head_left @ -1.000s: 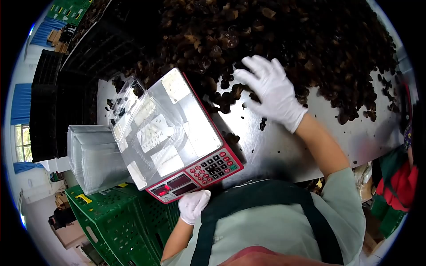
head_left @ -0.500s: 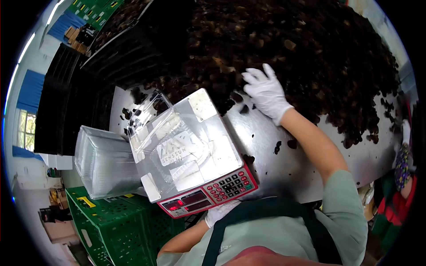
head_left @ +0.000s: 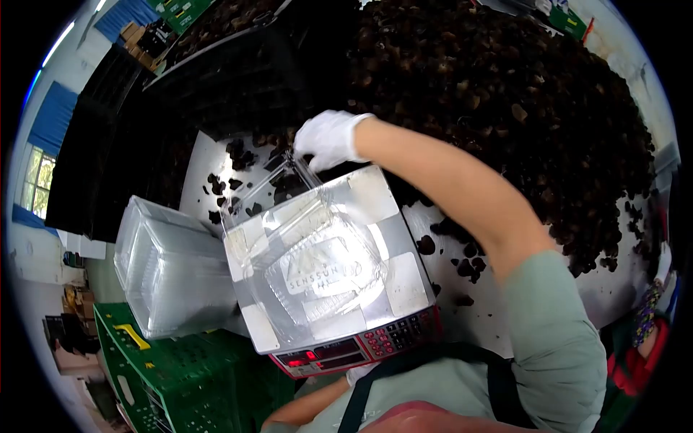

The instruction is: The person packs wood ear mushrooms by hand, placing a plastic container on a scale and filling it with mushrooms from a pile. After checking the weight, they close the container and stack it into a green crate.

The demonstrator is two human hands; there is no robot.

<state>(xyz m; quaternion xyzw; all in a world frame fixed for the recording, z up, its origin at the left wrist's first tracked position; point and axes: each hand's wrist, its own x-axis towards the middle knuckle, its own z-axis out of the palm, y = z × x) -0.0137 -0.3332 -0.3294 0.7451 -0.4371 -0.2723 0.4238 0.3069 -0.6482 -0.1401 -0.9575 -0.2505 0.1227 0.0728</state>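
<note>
My right hand (head_left: pixel 328 141), in a white glove, is over the far edge of a clear plastic container. Its fingers are curled, and what they hold is hidden. The clear container (head_left: pixel 297 167) overhangs the far side of a red digital scale (head_left: pixel 404 285), and more clear plastic lies on the scale's metal plate. Below the scale's front panel, only a sliver of my gloved left hand (head_left: pixel 359 372) shows; its fingers are hidden. A large heap of dark brown pieces that look like wood ear mushrooms (head_left: pixel 498 108) lies beyond my right forearm.
Nested clear containers (head_left: pixel 177 270) stand left of the scale, near a green crate (head_left: pixel 173 375). Black crates (head_left: pixel 224 90) rise at the back left. Loose dark pieces dot the metal table (head_left: pixel 462 317). Another person's arm (head_left: pixel 650 325) shows at the far right.
My right hand has moved left from the heap to above the container, its spread fingers now curled. The view has shifted slightly. My left hand stays mostly hidden below the scale.
</note>
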